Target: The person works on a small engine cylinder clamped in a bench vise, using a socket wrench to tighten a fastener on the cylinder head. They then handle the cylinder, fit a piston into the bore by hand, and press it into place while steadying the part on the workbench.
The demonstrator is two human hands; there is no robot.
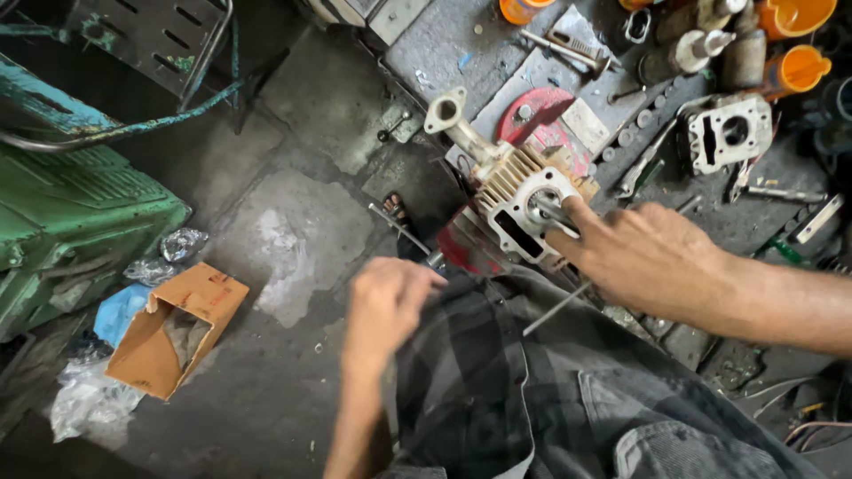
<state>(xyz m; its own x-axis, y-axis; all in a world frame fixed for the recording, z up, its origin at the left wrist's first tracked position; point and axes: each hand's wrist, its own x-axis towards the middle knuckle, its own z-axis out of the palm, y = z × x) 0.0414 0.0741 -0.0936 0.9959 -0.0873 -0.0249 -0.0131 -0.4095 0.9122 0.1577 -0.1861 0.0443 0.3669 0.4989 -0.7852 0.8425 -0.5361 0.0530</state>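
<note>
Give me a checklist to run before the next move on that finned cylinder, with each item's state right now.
1. Right hand on the cylinder: ok, fingers rest on its top face by the bore.
2. Left hand has a tool: cannot tell; it is closed near a thin rod, grip blurred.
3. Cylinder seated steady: cannot tell; its base is hidden behind the hand and the red part.
4. Bore free of obstruction: not ok, a fingertip and a stud cover part of it.
5. Loose parts within reach: ok, a second head and small tools lie on the floor to the right.
6. Clothing away from the work: not ok, the plaid shirt hangs right under the cylinder.
</note>
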